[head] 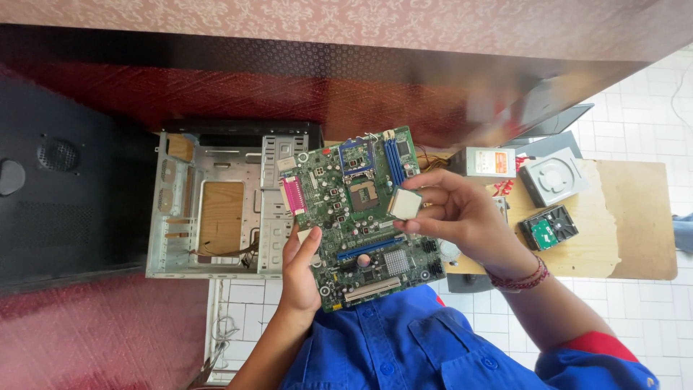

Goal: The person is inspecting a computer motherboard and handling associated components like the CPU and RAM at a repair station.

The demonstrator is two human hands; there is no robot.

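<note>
Just above the motherboard's point(361, 217) empty socket point(363, 193), the right hand point(462, 217) pinched a square processor chip point(405, 204) by its edges, contacts untouched. Under the motherboard, the left hand point(299, 271) clamped its edge, steadying it. Beyond the motherboard lay an open computer case point(216, 206).

I hold the circuit board point(361, 217) up over the table point(635, 217), my left hand point(299, 271) at its lower left edge. My right hand point(455, 213) pinches a chip point(404, 204) just right of the board's socket point(363, 193). Left of the board lies the open computer case point(216, 209). Right of the board, the power supply point(491, 162), disc drive point(554, 175) and hard drive point(548, 227) sit on the table.
</note>
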